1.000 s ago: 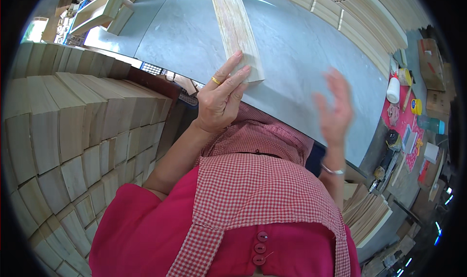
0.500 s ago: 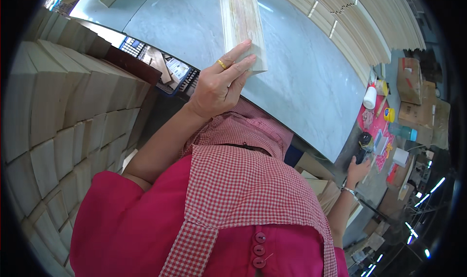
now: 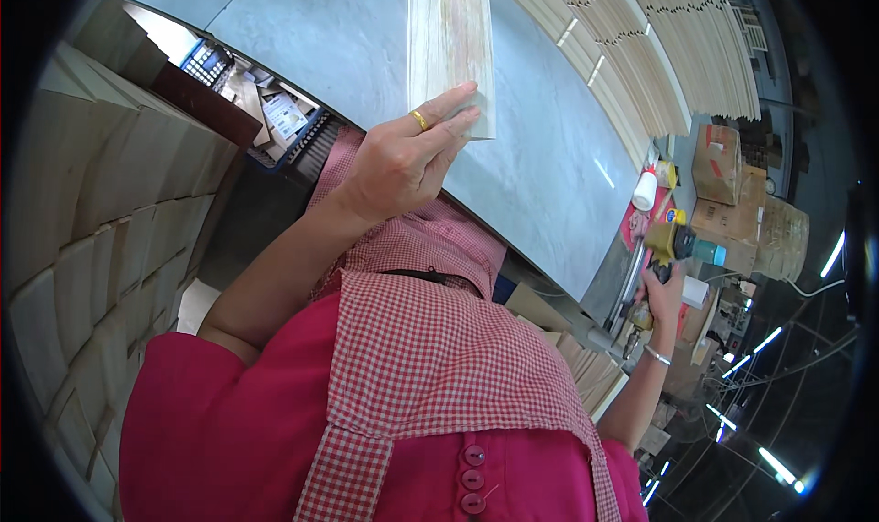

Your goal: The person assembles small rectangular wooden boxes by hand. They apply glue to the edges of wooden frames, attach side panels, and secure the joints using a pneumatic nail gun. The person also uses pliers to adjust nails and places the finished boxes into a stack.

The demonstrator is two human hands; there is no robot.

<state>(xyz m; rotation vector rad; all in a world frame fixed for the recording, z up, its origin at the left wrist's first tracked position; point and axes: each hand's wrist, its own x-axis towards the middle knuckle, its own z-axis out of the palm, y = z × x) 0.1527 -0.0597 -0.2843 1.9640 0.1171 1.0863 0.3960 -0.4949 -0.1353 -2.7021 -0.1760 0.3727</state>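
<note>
My left hand (image 3: 403,160), with a gold ring on one finger, presses its fingertips on the near end of long pale wooden boards (image 3: 450,41) lying on the grey table (image 3: 330,37). My right hand (image 3: 661,288) is far out to the right beyond the table's end, gripping a yellow nail gun (image 3: 661,247) by its handle. A bracelet sits on that wrist. My pink top and checked apron fill the lower middle.
Stacks of pale wood pieces (image 3: 92,211) rise at the left. More long slats (image 3: 659,55) lie along the table's far side. A white glue bottle (image 3: 645,190), cardboard boxes (image 3: 732,183) and cut boards (image 3: 586,366) stand at the right. A crate with papers (image 3: 265,119) sits under the table.
My right hand has swung from above the table down to the right and taken hold of the nail gun. My left hand stays on the boards' end.
</note>
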